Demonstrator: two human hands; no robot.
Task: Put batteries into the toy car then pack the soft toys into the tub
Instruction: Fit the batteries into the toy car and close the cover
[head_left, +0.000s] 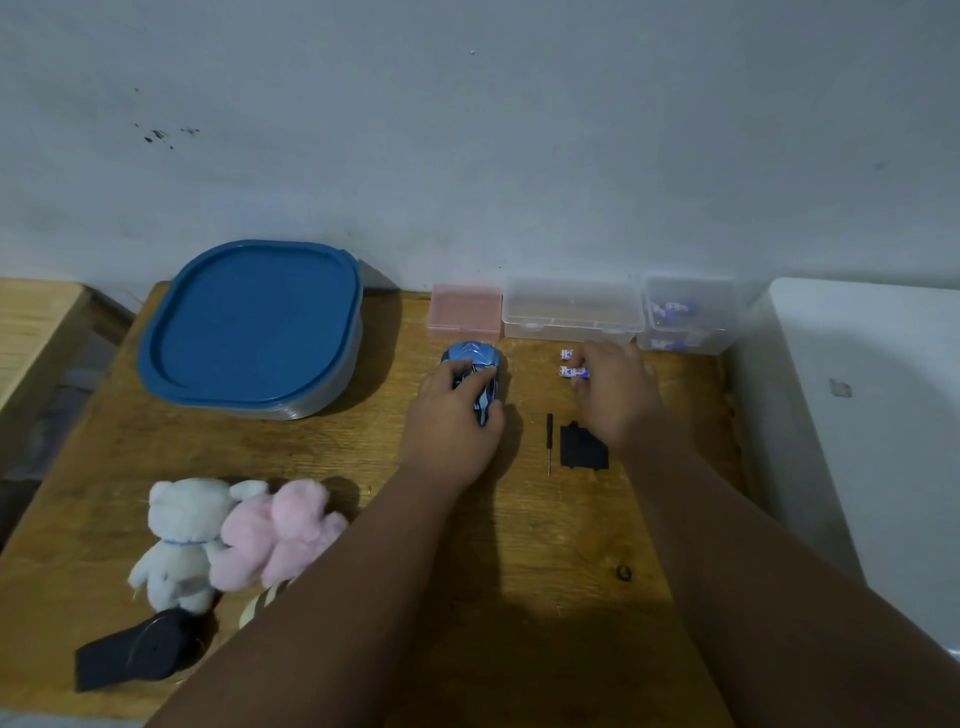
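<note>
Left hand (453, 415) grips the glossy blue plastic toy car (474, 355) — light, rigid, likely slick; hold its flanks. Right hand (615, 395) pinches a small white-and-blue cylindrical battery (571, 372) — probably rolls easily.

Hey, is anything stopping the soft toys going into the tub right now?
Yes: the blue lid sits on the tub, covering it, so the white soft toy and pink soft toy cannot go in yet. The left hand grips the toy car, the right hand pinches a battery.
</note>
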